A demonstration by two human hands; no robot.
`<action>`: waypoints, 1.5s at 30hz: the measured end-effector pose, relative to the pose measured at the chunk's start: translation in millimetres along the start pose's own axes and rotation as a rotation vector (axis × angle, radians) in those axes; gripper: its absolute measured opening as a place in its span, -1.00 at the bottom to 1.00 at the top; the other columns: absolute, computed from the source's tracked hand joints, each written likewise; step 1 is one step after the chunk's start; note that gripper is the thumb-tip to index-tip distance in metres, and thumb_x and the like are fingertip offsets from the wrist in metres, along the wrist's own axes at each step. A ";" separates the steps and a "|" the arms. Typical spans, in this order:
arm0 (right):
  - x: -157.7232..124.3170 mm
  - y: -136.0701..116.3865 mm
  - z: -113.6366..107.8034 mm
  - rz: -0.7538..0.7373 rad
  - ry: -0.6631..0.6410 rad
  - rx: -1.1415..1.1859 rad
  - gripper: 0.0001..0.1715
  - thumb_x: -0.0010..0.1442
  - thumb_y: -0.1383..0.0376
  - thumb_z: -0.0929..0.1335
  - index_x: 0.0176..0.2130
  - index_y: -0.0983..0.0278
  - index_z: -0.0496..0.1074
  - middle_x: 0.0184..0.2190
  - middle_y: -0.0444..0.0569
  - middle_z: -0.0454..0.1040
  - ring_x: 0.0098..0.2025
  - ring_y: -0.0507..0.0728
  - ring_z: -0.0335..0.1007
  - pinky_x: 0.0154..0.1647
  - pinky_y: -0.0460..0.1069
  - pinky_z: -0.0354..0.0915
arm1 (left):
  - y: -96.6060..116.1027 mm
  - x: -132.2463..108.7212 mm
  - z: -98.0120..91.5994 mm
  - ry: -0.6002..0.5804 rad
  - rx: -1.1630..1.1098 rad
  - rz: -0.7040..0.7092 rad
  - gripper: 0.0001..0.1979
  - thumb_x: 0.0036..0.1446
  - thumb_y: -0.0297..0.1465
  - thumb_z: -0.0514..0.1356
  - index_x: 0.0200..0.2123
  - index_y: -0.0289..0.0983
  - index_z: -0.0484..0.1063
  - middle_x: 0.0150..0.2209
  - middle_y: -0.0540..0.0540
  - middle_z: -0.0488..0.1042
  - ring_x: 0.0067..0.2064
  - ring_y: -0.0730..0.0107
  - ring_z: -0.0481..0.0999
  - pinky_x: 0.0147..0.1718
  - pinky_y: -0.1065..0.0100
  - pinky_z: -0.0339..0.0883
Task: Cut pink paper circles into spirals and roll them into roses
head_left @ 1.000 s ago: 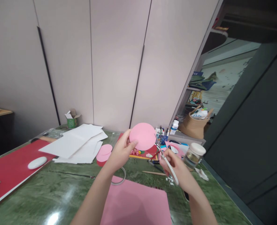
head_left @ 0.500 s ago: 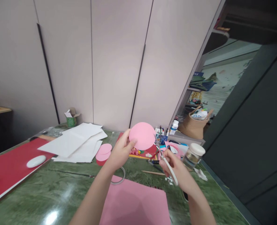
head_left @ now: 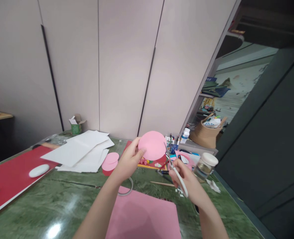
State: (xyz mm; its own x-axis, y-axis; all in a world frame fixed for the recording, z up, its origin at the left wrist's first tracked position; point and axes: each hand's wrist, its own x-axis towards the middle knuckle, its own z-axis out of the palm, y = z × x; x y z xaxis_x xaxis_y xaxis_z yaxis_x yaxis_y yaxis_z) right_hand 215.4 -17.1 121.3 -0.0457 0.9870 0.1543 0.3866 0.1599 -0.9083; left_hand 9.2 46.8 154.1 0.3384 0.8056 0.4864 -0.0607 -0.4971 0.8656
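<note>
A pink paper circle [head_left: 152,145] is pinched at its left edge between the thumb and fingers of my left hand [head_left: 129,160], held up above the table. My right hand [head_left: 183,176] is closed round the white handles of a pair of scissors [head_left: 179,181]. Their blades point up and left and lie at the circle's right edge; whether they touch the paper I cannot tell. Below my hands lies a large pink sheet [head_left: 143,215], with a grey ring [head_left: 131,187] overlapping its upper left corner. Smaller pink paper circles [head_left: 110,161] rest left of my left wrist.
White sheets [head_left: 83,149] and a red board [head_left: 17,179] with a white oval object [head_left: 38,170] lie to the left. A lidded jar [head_left: 205,165] stands at the right, near a wooden stick [head_left: 163,183]. Cabinet doors [head_left: 122,73] close off the back.
The paper circle has shifted very slightly right and down with my left hand. My right hand and the scissors stay almost where they were.
</note>
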 end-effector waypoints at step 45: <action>1.2 2.2 9.7 0.016 -0.005 0.003 -0.70 0.14 0.11 0.25 -0.42 0.20 0.03 -0.64 -0.32 0.06 -0.64 -0.08 0.01 -0.62 -0.14 0.00 | -6.6 0.1 -4.7 0.044 0.118 -0.024 -0.69 0.16 -0.32 -0.03 -0.04 -0.23 0.29 -0.18 -0.07 0.40 -0.24 0.36 0.32 -0.23 0.37 0.20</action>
State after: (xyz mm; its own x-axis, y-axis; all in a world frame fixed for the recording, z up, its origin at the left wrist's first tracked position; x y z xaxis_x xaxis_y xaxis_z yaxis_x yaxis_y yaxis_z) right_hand 207.3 -15.3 115.7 -0.0442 0.9895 0.1374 0.3846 0.1438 -0.9118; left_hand 5.1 51.7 149.0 0.2971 0.8296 0.4727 0.0585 -0.5100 0.8582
